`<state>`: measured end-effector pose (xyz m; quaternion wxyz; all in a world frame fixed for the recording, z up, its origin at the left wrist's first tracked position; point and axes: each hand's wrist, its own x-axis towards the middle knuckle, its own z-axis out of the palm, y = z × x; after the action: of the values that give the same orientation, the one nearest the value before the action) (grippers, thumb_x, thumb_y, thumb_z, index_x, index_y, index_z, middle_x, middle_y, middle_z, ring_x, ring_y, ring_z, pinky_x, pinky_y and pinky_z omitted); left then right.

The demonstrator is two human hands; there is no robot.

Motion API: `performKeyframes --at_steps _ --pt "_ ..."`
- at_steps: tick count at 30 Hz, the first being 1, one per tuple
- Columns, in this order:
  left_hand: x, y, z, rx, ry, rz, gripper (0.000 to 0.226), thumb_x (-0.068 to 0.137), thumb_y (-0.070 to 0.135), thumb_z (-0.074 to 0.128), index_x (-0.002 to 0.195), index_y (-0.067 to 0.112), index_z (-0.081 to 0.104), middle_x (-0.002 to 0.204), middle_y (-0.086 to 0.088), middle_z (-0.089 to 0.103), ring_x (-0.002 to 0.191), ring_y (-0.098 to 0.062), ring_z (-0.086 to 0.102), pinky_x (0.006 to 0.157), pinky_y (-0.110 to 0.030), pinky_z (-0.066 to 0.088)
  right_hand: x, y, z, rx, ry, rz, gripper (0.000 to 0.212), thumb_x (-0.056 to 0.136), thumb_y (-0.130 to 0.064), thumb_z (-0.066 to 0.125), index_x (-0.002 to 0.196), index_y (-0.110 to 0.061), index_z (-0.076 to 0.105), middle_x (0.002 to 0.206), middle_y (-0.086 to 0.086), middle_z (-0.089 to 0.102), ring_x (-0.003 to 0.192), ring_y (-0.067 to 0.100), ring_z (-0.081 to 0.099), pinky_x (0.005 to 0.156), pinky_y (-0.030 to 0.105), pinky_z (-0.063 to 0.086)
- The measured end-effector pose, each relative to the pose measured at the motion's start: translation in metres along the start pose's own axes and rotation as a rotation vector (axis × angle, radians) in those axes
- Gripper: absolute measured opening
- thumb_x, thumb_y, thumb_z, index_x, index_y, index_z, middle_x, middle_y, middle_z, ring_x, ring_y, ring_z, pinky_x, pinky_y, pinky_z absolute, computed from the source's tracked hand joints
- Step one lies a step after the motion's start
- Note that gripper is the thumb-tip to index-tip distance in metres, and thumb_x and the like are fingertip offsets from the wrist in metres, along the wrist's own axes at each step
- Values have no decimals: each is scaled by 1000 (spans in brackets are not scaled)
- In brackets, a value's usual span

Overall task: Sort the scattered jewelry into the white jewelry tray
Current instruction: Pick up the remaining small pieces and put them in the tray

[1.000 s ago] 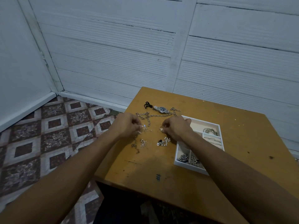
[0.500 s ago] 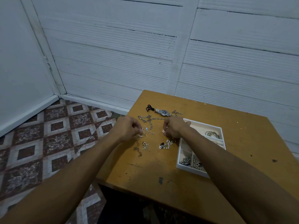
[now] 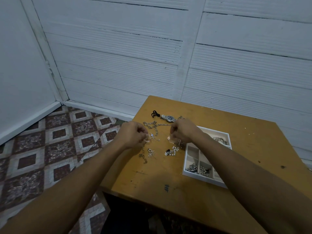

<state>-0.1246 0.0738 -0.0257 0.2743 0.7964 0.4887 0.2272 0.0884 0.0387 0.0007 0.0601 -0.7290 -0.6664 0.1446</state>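
Both hands hover over jewelry scattered on a wooden table. My left hand pinches a small sparkling piece with curled fingers. My right hand pinches another small shiny piece. Between them lies a silver chain. A pearl bracelet and a small silver cluster lie below the hands. A wristwatch and a black clip lie farther back. The white jewelry tray sits to the right, partly hidden by my right forearm, with chains, pearls and bangles in its compartments.
The table stands against a white panelled wall. A patterned tiled floor lies beyond the table's left edge. A thin chain lies near that edge. A small hash mark is drawn on the tabletop near the front.
The hands have stayed over the scattered pieces, both still pinching; the camera view has shifted slightly, so the table sits lower and more to the right in the frame.
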Motion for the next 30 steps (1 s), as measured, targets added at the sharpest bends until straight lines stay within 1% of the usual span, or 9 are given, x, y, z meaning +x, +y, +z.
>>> performKeyframes --at_steps 4,7,12,16,20,24,27,28,30 --pt "-1 6 3 -9 -15 -2 5 87 18 70 89 15 74 79 1 72 66 -9 69 68 -25 58 -9 5 -12 -2 34 -32 10 85 -12 70 94 -13 74 100 3 72 96 17 64 75 22 43" --pt "-3 14 5 -8 -8 6 5 88 20 70 88 16 74 79 2 72 66 -8 69 67 -23 57 -13 11 -10 14 46 -8 10 85 -18 71 95 -16 73 102 3 71 94 17 63 79 28 49" --pt "-7 21 7 -7 -7 1 5 88 19 70 84 18 72 76 0 71 64 -11 68 65 -23 56 -9 3 11 3 22 39 35 86 -31 68 120 -21 64 124 6 63 110 24 59 93 36 50" --pt "-10 20 11 -7 -31 -2 8 87 20 71 80 19 71 70 -2 71 63 -14 68 67 -29 58 -4 -5 27 -9 -13 56 41 88 -34 65 127 -22 59 132 8 59 116 27 57 98 40 47" --pt "-7 16 8 -21 -30 -13 6 87 19 70 87 13 74 75 -4 72 66 -15 69 69 -30 58 0 -7 28 12 -1 79 35 88 -30 67 120 -16 63 124 10 61 111 26 57 89 33 46" --pt "-7 11 7 -25 -33 -21 5 87 17 71 84 14 74 76 -3 73 64 -13 70 65 -26 58 0 -8 28 69 4 70 31 89 -23 67 119 -14 66 114 10 68 102 23 62 82 28 45" --pt "-8 9 6 -25 -29 -28 5 87 17 71 82 17 73 75 -2 72 63 -11 69 64 -24 57 -2 -9 26 118 17 50 31 89 -24 67 117 -14 68 109 9 70 94 20 65 80 26 48" --pt "-8 9 6 -31 -26 -28 6 87 17 71 82 18 73 74 -1 72 62 -11 69 65 -25 58 -3 -9 24 144 20 47 31 88 -24 68 117 -13 68 107 10 70 90 20 66 80 27 50" --pt "-9 10 5 -39 -23 -32 6 87 18 71 81 19 72 74 0 73 62 -9 69 67 -26 58 -7 -7 15 218 37 37 27 86 -20 70 112 -12 69 96 9 71 72 15 65 69 24 51"
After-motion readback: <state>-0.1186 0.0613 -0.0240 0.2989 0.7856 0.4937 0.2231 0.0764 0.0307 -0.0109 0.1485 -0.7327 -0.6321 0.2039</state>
